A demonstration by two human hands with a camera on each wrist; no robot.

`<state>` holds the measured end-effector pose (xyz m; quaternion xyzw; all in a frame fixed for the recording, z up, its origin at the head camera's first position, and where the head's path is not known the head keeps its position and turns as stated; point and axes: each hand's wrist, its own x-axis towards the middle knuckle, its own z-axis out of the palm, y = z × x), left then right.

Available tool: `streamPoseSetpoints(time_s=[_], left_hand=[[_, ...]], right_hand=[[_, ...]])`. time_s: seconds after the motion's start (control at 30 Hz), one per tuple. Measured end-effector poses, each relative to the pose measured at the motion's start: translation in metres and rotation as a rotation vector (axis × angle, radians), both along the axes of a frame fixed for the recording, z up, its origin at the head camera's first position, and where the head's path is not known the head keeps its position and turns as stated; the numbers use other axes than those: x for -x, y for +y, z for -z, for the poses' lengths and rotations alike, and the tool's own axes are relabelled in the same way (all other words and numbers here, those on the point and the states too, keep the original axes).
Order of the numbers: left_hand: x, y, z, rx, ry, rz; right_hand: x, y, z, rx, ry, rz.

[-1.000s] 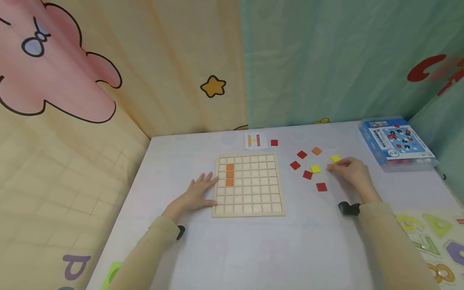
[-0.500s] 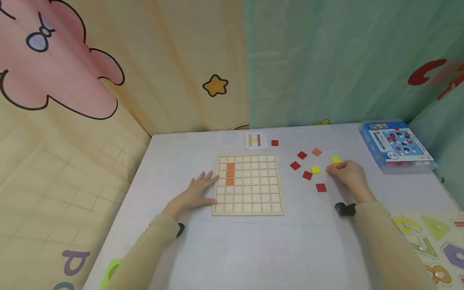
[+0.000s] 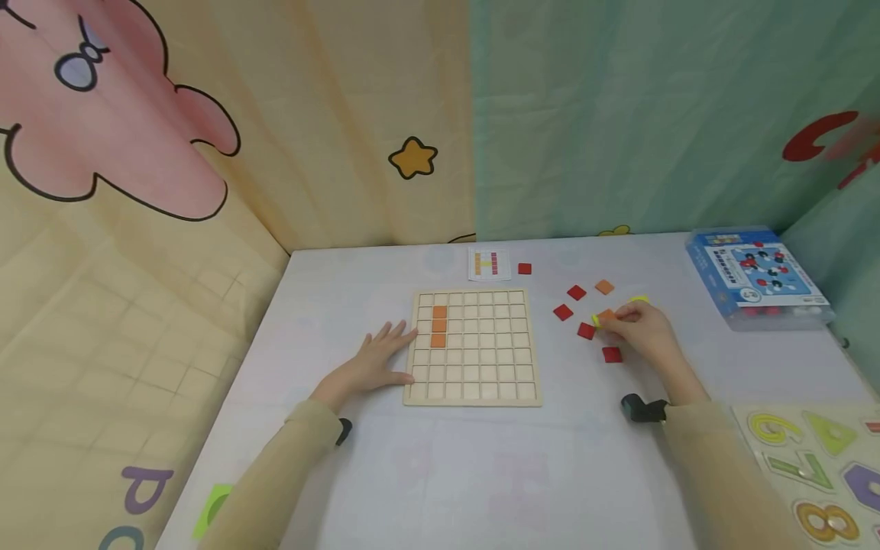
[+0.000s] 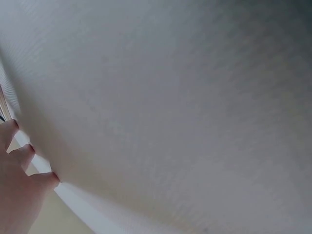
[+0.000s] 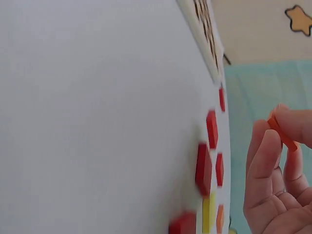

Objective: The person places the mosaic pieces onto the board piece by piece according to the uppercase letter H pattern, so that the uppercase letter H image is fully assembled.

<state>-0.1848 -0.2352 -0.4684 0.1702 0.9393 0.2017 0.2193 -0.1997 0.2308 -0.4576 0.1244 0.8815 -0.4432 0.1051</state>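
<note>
My right hand point(image 3: 645, 330) pinches an orange square tile point(image 5: 282, 135) between thumb and fingers, over the loose tiles right of the board. In the head view the held tile partly covers a yellow tile point(image 3: 596, 321); a second yellow tile point(image 3: 640, 299) shows just behind the hand. A wooden grid board point(image 3: 481, 347) lies mid-table, with three orange tiles point(image 3: 438, 326) in one column near its left side. My left hand point(image 3: 374, 360) lies with fingers spread, fingertips and thumb at the board's left edge. The left wrist view shows mainly the white tabletop and those fingers point(image 4: 46, 180).
Several red tiles point(image 3: 564, 312) and another orange tile point(image 3: 604, 286) lie right of the board. A pattern card point(image 3: 489, 264) and a red tile point(image 3: 525, 269) sit behind it. A blue box point(image 3: 759, 276) stands back right; a number puzzle point(image 3: 811, 466) lies front right.
My right hand has moved left with the orange tile, from beside the rear yellow tile to over the nearer one. The left hand stays at the board's edge.
</note>
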Motion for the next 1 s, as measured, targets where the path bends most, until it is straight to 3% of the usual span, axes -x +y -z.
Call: streamPoseSetpoints(time_s=[0.17,0.4,0.53,0.73,1.0], left_hand=[[-0.001,0.001,-0.002,0.001,0.002,0.001],[0.001,0.002,-0.003,0.017,-0.002,-0.009],[0.002,0.002,-0.004,0.026,-0.008,-0.006],[0.004,0.001,-0.005,0.018,-0.007,0.002],[0.004,0.002,-0.003,0.010,-0.019,0.013]], right_hand=[[0.000,-0.055,-0.007,0.094,0.002,-0.091],[-0.004,-0.137,0.003,0.212,0.029,-0.255],[-0.002,-0.176,0.002,0.296,0.020,-0.335],[0.004,-0.214,-0.001,0.206,0.067,-0.403],[0.004,-0.233,0.009,0.101,0.082,-0.460]])
